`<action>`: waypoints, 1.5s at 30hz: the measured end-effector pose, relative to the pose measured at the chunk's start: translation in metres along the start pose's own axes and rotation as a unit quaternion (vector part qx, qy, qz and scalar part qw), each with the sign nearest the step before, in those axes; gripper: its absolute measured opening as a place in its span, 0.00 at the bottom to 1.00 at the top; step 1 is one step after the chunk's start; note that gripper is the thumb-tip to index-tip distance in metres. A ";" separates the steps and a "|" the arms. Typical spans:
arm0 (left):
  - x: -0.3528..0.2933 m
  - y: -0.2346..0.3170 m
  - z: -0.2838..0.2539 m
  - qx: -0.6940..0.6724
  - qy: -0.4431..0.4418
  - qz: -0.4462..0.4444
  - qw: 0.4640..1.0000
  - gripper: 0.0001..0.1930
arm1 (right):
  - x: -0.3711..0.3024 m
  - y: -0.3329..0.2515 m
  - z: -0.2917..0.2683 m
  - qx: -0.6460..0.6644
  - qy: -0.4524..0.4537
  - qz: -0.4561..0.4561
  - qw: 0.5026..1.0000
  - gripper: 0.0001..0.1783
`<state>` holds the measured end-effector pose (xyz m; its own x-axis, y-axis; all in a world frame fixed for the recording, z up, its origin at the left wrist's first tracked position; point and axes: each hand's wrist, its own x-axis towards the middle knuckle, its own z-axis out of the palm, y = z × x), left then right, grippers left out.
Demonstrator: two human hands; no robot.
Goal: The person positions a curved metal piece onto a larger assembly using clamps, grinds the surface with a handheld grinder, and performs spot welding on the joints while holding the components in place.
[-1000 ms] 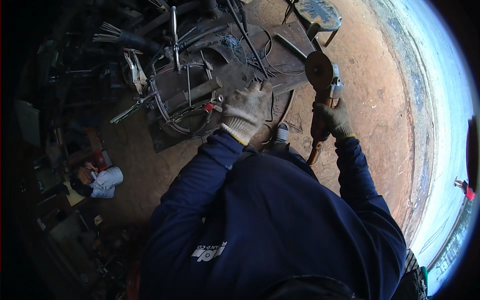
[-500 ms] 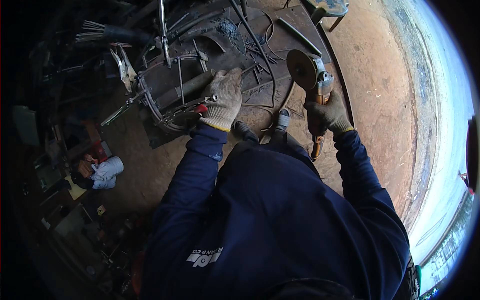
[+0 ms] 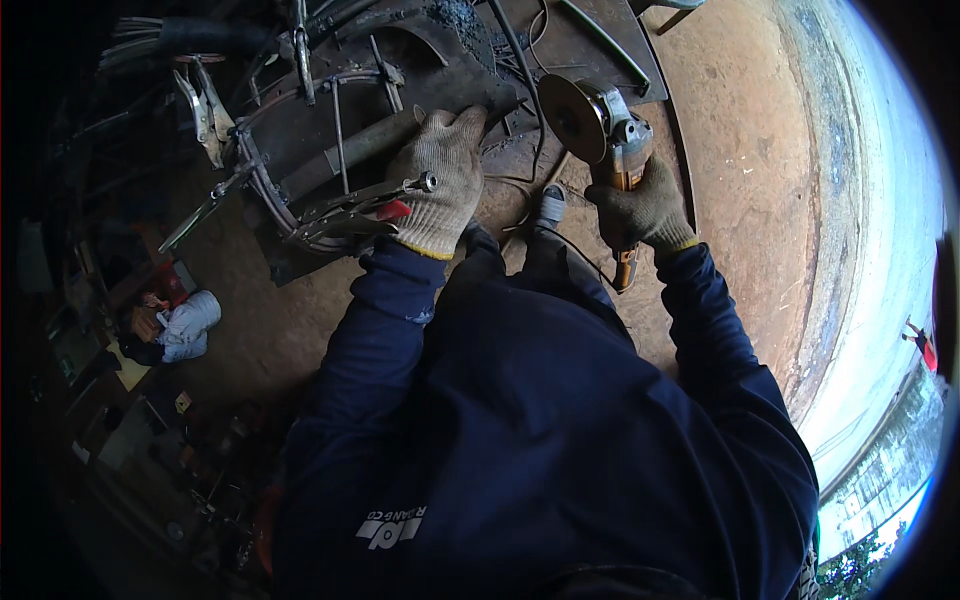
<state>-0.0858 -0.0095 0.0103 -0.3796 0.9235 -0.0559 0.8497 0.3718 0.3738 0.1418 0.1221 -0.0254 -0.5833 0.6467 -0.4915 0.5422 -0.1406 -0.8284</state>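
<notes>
My left hand (image 3: 440, 180), in a knitted work glove, is closed at the right end of a dark metal pipe (image 3: 362, 143) on the workbench. Its fingertips are hidden, so I cannot tell what they grip. Locking pliers with a red lever (image 3: 393, 210) lie against the left side of that glove. A curved metal rod frame (image 3: 263, 178) with a cross rod surrounds part of the pipe. My right hand (image 3: 645, 208), also gloved, is wrapped round the body of an angle grinder (image 3: 628, 150). The grinder's thin round disc (image 3: 573, 118) faces up and left, apart from the metal pieces.
More locking pliers (image 3: 207, 115) clamp the frame's left side. Dark filings (image 3: 460, 25) and loose rods lie on the bench (image 3: 625, 95). A cable (image 3: 575, 240) passes near my legs. Grey cloth (image 3: 190, 325) lies among clutter at left; bare ground (image 3: 740, 180) extends right.
The view has shifted, so the bench and frame appear farther left and up. The grinder has moved slightly left with my right hand. My left hand stays at the pipe's end.
</notes>
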 end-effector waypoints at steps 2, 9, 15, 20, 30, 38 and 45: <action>-0.002 -0.003 0.002 -0.003 0.017 0.010 1.000 0.20 | 0.000 -0.001 0.003 -0.008 -0.002 0.009 1.000 0.26; 0.001 -0.003 0.003 -0.023 0.041 0.025 0.999 0.20 | -0.004 -0.002 0.010 -0.003 0.010 0.003 1.000 0.27; 0.001 -0.005 0.005 -0.024 0.053 0.045 0.997 0.21 | -0.008 -0.013 0.018 -0.036 0.038 0.024 0.998 0.28; 0.002 -0.003 0.004 -0.017 0.050 0.043 0.998 0.21 | -0.007 -0.001 0.021 -0.003 0.037 0.017 0.999 0.29; 0.000 -0.003 0.005 -0.022 0.052 0.033 0.998 0.20 | -0.007 -0.003 0.019 -0.020 0.027 0.009 0.999 0.29; 0.001 -0.006 0.008 -0.025 0.073 0.052 0.996 0.16 | -0.006 -0.012 0.017 -0.047 0.030 0.019 0.998 0.27; 0.001 -0.006 0.011 -0.026 0.071 0.039 0.996 0.16 | -0.004 -0.005 0.016 -0.032 0.022 -0.003 0.999 0.28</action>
<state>-0.0871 -0.0100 -0.0017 -0.3641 0.9254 0.1055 0.8596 0.2903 0.4205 0.1314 0.1081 -0.0242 -0.5601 0.6806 -0.4723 0.5768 -0.0888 -0.8120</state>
